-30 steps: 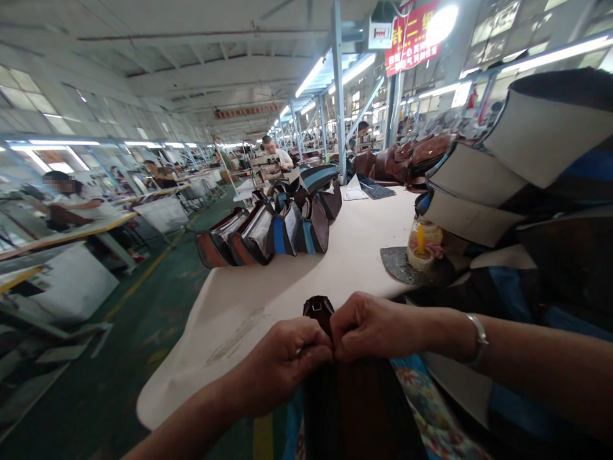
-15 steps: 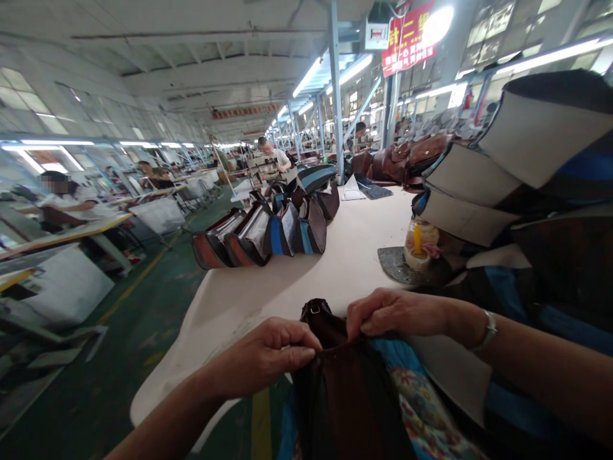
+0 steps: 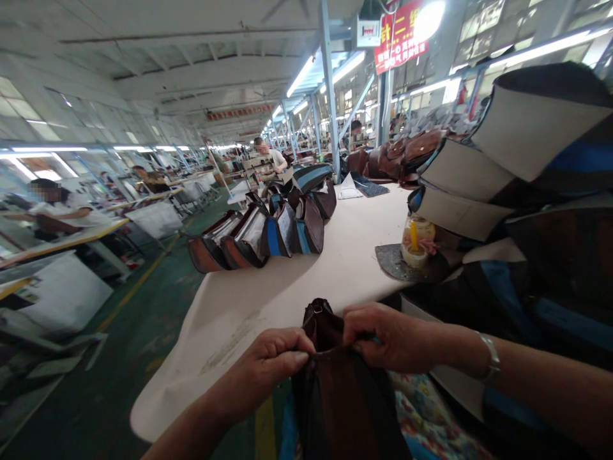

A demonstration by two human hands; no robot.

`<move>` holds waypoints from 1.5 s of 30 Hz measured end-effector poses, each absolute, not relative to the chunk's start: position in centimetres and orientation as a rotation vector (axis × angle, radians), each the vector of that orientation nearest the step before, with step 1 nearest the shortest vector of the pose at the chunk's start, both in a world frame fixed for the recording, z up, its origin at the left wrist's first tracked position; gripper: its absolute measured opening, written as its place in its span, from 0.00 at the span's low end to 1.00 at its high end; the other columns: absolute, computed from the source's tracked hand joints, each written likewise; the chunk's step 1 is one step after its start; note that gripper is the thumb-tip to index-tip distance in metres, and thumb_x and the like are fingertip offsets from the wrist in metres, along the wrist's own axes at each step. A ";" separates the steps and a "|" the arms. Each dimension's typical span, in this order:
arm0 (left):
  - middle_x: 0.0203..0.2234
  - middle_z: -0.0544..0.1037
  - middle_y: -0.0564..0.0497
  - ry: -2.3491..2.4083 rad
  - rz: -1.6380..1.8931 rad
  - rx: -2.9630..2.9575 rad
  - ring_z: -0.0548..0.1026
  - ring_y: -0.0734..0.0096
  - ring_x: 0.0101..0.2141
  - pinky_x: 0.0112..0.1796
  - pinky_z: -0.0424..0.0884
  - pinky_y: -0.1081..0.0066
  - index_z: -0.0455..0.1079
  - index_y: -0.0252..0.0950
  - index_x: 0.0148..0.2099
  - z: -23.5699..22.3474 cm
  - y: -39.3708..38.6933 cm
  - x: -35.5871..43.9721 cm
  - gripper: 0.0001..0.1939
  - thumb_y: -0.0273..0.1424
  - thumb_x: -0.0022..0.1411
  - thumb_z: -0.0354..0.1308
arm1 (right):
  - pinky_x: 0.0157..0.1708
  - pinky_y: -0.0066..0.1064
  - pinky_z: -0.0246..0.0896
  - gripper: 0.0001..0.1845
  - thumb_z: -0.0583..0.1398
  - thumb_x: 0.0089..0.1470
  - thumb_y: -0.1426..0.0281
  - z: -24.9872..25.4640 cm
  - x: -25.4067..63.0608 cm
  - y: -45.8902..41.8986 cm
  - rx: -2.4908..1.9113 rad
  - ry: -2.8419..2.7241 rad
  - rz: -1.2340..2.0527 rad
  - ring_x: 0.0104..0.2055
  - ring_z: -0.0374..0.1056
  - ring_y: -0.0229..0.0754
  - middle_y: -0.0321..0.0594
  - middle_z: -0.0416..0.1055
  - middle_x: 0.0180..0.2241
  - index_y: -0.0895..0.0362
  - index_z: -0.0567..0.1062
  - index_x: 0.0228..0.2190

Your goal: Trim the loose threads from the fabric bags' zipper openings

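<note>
A dark brown and black bag [image 3: 352, 402] hangs upright in front of me at the table's near edge, its mouth partly open. My left hand [image 3: 275, 361] pinches the left part of its top rim between thumb and fingers. On the right part of the same rim, my right hand [image 3: 383, 335] is closed, fingers curled over the edge. Behind the rim a strap end with a small metal buckle [image 3: 318, 309] stands up. The inside of the bag is mostly hidden.
The pale table [image 3: 268, 300] curves away to the left. Several finished-looking bags [image 3: 272, 230] stand on it. At right are a glue jar [image 3: 416, 239] on a dark plate and a tall pile of bag panels [image 3: 536, 128]. Co-workers sit farther off.
My right hand has shifted slightly down and left along the rim, with its fingers more curled. The left hand has moved a little left and down. My view has turned slightly.
</note>
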State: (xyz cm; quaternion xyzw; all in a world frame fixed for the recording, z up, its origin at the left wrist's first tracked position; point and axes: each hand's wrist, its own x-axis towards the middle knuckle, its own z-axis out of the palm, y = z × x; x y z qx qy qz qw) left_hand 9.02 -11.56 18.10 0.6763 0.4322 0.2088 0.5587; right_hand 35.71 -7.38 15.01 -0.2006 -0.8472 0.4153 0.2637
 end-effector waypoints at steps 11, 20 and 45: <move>0.28 0.69 0.55 1.091 0.199 1.753 0.62 0.76 0.28 0.30 0.57 0.74 0.75 0.33 0.43 20.9 -11.2 12.0 0.13 0.38 0.61 0.59 | 0.29 0.27 0.50 0.17 0.60 0.59 0.60 16.2 36.4 -6.3 -0.567 -2.040 1.786 0.30 0.55 0.35 0.34 0.62 0.27 0.64 0.76 0.34; 0.23 0.63 0.58 1.122 0.336 1.750 0.58 0.77 0.26 0.27 0.53 0.73 0.70 0.32 0.33 20.3 -11.7 12.5 0.10 0.35 0.62 0.57 | 0.24 0.24 0.46 0.05 0.61 0.54 0.71 15.9 35.7 -7.2 -0.536 -2.187 1.572 0.26 0.51 0.32 0.30 0.59 0.24 0.61 0.72 0.29; 0.33 0.74 0.52 0.981 0.391 1.778 0.69 0.70 0.36 0.39 0.62 0.70 0.76 0.34 0.43 19.5 -10.5 10.6 0.11 0.36 0.64 0.58 | 0.29 0.27 0.45 0.10 0.65 0.53 0.66 14.7 37.7 -7.5 -0.557 -1.891 1.795 0.28 0.51 0.34 0.31 0.59 0.24 0.62 0.74 0.30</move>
